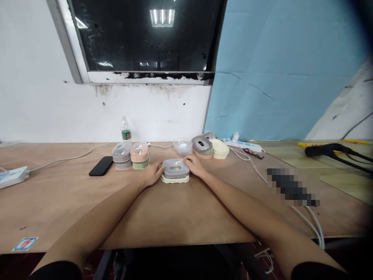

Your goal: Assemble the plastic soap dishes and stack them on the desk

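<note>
In the middle of the table a grey plastic soap box [176,168] with an oval opening in its top rests on a cream piece [175,180] with a wavy rim. My left hand [151,174] presses its fingers against the left side of the box. At the far right corner, my right hand [196,165] grips the box's edge with bent fingers. Between them the two hands hold the box from both sides. The undersides of the fingers are partly hidden.
Left of my hands stand a grey closed box [122,156], a pink and green box [140,155] and a black phone [101,166]. Behind right are clear lids [183,147], stacked grey trays [202,144] and cream pieces [220,148]. Cables and a power strip [244,146] lie farther right.
</note>
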`<action>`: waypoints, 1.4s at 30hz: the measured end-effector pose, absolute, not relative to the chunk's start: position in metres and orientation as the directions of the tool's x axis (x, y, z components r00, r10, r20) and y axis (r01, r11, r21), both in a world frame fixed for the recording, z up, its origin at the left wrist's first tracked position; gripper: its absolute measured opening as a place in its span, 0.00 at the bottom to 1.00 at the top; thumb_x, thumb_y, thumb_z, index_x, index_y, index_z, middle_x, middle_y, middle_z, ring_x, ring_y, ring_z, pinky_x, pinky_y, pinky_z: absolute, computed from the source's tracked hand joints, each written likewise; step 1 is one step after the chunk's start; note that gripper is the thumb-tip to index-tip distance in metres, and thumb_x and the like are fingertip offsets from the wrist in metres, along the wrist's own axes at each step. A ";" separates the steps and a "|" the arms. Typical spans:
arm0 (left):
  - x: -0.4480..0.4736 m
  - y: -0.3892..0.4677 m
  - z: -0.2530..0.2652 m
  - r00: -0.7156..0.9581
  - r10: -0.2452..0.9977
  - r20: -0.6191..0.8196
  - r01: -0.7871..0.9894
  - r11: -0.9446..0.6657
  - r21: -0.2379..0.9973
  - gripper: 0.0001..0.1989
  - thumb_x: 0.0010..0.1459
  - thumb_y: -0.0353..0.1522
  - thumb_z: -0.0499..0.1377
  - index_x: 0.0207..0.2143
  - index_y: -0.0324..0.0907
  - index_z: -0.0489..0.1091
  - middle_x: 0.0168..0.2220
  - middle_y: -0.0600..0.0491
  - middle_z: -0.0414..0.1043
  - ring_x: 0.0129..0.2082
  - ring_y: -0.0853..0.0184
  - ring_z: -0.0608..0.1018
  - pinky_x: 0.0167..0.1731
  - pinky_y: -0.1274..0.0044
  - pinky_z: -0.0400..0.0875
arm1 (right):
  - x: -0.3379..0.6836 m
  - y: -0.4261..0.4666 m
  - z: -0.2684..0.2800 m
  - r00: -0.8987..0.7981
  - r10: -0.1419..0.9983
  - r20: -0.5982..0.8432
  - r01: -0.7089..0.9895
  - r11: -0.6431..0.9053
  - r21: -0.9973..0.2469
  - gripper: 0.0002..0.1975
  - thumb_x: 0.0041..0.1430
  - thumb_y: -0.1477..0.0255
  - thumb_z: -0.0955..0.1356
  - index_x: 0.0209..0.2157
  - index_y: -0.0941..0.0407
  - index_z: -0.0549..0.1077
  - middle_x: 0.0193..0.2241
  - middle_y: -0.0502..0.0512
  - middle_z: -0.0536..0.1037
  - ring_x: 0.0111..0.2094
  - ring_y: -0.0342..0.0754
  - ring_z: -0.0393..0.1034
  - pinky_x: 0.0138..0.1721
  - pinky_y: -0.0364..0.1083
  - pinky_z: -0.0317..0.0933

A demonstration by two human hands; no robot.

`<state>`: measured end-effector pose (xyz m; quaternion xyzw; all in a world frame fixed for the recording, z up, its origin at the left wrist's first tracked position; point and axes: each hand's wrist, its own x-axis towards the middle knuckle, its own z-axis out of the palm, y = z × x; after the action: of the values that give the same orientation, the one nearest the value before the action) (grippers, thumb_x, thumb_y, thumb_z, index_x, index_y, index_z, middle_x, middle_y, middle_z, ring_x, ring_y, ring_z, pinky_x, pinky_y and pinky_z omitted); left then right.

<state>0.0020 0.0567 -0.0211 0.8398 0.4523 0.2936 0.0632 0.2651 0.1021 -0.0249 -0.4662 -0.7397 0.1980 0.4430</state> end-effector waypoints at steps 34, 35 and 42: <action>-0.004 0.052 -0.015 0.409 0.867 0.284 0.816 -0.487 0.312 0.26 0.66 0.48 0.42 0.54 0.43 0.66 0.41 0.48 0.78 0.41 0.57 0.79 0.38 0.71 0.70 | 0.274 0.138 -0.028 0.057 0.757 0.651 0.796 0.359 -0.487 0.15 0.61 0.67 0.62 0.46 0.59 0.69 0.29 0.56 0.76 0.35 0.53 0.71 0.39 0.47 0.60; -0.004 0.052 -0.015 0.407 0.868 0.284 0.816 -0.485 0.313 0.26 0.66 0.48 0.42 0.54 0.43 0.66 0.41 0.48 0.78 0.41 0.57 0.79 0.38 0.72 0.70 | 0.274 0.137 -0.028 0.071 0.757 0.650 0.792 0.353 -0.498 0.15 0.61 0.67 0.62 0.46 0.59 0.69 0.29 0.56 0.76 0.34 0.53 0.71 0.38 0.46 0.59; -0.004 0.056 -0.015 0.413 0.876 0.251 0.820 -0.477 0.316 0.26 0.66 0.48 0.43 0.54 0.43 0.66 0.40 0.48 0.78 0.41 0.58 0.79 0.38 0.72 0.70 | 0.276 0.133 -0.024 0.126 0.741 0.660 0.784 0.334 -0.523 0.14 0.60 0.66 0.64 0.46 0.57 0.68 0.30 0.55 0.77 0.36 0.53 0.71 0.37 0.46 0.58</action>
<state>-0.0038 0.0560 -0.0153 0.8374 0.5062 0.1932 0.0717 0.2755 0.1329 -0.0236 -0.5768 -0.6608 -0.0228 0.4796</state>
